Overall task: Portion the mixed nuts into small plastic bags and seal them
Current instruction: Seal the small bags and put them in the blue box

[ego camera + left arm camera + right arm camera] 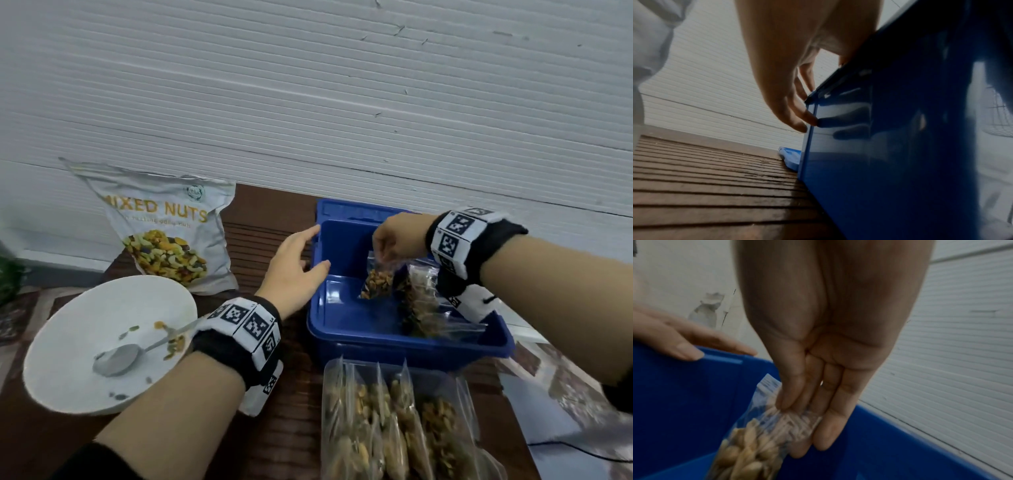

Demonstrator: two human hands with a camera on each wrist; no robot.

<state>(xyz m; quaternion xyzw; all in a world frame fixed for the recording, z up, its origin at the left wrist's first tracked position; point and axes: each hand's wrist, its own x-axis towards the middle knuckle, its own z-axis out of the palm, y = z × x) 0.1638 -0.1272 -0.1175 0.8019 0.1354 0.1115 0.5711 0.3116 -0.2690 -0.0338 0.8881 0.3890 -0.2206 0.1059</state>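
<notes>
My right hand (387,245) pinches the top of a small clear bag of nuts (378,279) and holds it hanging inside a blue plastic box (342,329). The right wrist view shows thumb and fingers (830,431) pressed on the bag (748,456) at its top. My left hand (296,263) rests with straight fingers on the box's left rim; its fingertips (805,120) touch the blue wall (890,146). More filled bags (421,308) lie in the box's right part. Several filled bags (397,421) lie on the table in front of the box.
A large "MIXED NUTS" pouch (168,233) leans on the wall at the back left. A white bowl (85,325) with a metal spoon (118,359) and a few nuts sits at the front left. The blue lid (356,209) lies behind the box. The slatted brown table (705,186) stretches to the left.
</notes>
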